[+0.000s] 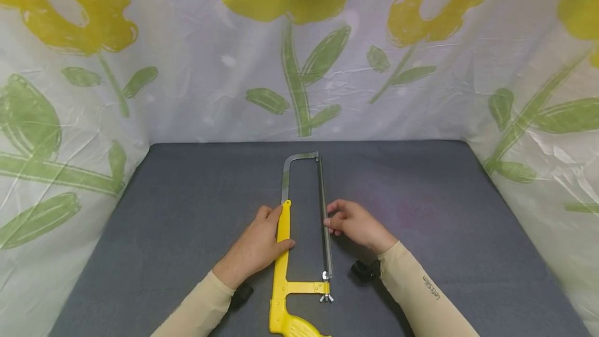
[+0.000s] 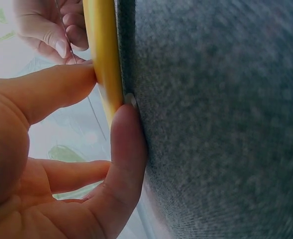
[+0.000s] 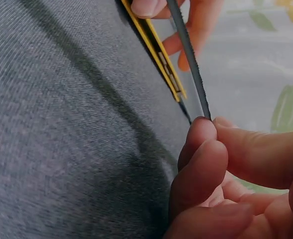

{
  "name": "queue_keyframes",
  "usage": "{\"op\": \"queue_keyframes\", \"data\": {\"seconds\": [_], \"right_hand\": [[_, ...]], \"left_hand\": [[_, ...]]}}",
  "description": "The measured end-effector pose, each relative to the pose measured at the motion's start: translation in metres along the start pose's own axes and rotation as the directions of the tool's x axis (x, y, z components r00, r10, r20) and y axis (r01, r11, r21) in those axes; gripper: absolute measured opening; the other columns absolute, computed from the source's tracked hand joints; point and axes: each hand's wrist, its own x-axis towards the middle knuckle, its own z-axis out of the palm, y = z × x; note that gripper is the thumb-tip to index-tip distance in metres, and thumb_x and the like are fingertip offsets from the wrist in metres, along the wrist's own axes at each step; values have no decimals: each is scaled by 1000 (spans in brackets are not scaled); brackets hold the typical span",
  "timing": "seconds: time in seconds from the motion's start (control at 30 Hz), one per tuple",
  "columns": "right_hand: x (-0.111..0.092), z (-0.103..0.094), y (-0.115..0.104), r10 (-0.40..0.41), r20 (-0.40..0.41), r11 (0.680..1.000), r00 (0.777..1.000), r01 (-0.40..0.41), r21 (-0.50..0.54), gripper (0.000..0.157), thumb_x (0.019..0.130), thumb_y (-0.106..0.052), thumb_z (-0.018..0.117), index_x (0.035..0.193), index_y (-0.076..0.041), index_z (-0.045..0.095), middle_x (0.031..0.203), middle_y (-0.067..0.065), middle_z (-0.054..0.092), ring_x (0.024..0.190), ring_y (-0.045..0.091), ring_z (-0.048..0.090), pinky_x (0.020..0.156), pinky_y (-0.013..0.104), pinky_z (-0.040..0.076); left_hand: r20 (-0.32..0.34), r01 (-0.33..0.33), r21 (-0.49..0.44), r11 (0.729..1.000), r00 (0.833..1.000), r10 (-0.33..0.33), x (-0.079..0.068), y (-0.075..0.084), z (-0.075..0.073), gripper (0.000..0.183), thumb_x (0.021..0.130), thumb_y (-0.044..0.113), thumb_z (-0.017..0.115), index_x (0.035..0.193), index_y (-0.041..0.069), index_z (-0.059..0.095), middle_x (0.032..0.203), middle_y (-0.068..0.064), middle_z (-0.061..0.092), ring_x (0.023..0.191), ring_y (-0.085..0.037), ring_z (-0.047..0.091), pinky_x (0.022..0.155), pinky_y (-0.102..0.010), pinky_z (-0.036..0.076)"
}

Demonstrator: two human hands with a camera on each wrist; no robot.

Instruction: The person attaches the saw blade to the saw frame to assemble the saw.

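A hacksaw (image 1: 281,274) with a yellow frame and handle and a silver front bow lies on the dark grey surface, its handle toward me. My left hand (image 1: 255,246) grips the yellow frame bar (image 2: 104,45) between thumb and fingers. Along the saw's right side runs the thin dark blade (image 1: 321,186), with fine teeth showing in the right wrist view. Midway along it, my right hand (image 1: 357,225) pinches the blade between thumb and fingertips. A wing nut (image 1: 326,298) sits below the blade's near end; whether that end is seated on its pin I cannot tell.
The dark grey tabletop (image 1: 187,196) spreads around the saw. A white cloth (image 1: 196,87) with yellow flowers hangs behind and at both sides. Black wrist devices (image 1: 365,270) show under the forearms.
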Motion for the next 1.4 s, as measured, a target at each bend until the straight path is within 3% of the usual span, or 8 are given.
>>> {"op": "queue_keyframes", "data": {"seconds": [1.0, 1.4], "right_hand": [[10, 1, 4, 4, -9, 1000, 1000, -4, 7, 32, 97, -12, 66, 123, 4, 57, 80, 9, 68, 67, 16, 59, 66, 31, 50], [9, 1, 3, 4, -2, 1000, 1000, -4, 23, 28, 97, -9, 65, 120, 5, 57, 79, 8, 67, 65, 15, 58, 65, 30, 50]], "left_hand": [[22, 32, 7, 999, 999, -32, 1, 2, 0, 89, 85, 37, 81, 155, 6, 37, 130, -13, 48, 79, -12, 54, 67, -24, 49], [4, 16, 17, 1000, 1000, -17, 0, 1, 1, 88, 85, 37, 81, 155, 6, 38, 128, -12, 49, 76, -11, 53, 64, -23, 47]]}}
